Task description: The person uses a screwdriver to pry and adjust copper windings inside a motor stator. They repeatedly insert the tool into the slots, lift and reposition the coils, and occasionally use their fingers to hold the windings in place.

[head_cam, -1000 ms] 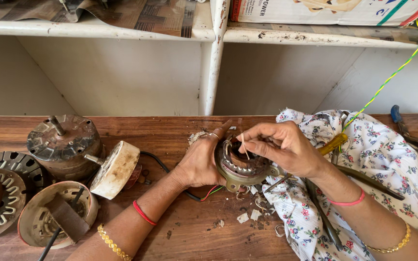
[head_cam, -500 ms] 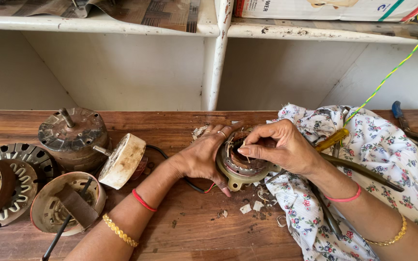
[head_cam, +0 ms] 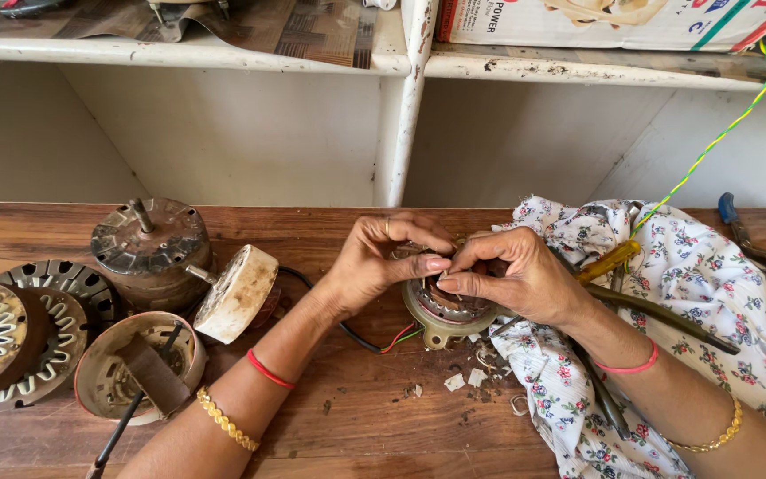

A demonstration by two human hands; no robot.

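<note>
1. Two hands meet over one small round motor part (head_cam: 443, 310), which sits flat on the wooden table (head_cam: 330, 239).
2. The left hand (head_cam: 383, 262) is curled, not open wide. Its thumb and first finger pinch together right at the top of the motor part. Something very thin may be between them, but it is too small to tell.
3. The right hand (head_cam: 516, 275) is curled too. Its fingertips press on the same spot, touching the left fingertips. It is hard to tell what it holds, if anything.
4. The motor part lies just under both sets of fingertips, a little below and between the two palms. Both hands are about equally near to it.
5. The part is round like a thick coin. Its middle line points straight up at the hands, and its open face with the coils looks up.
6. Red, green and black wires (head_cam: 383, 341) run out of the part toward the left wrist.
7. Small white scraps (head_cam: 463, 380) lie on the table just below the hands.
8. A flowered cloth (head_cam: 693, 293) lies under the right arm, with a yellow-handled tool (head_cam: 609, 262) just past the right hand.
9. Other old motor pieces (head_cam: 148, 244) sit well apart, beyond the left elbow.
</note>
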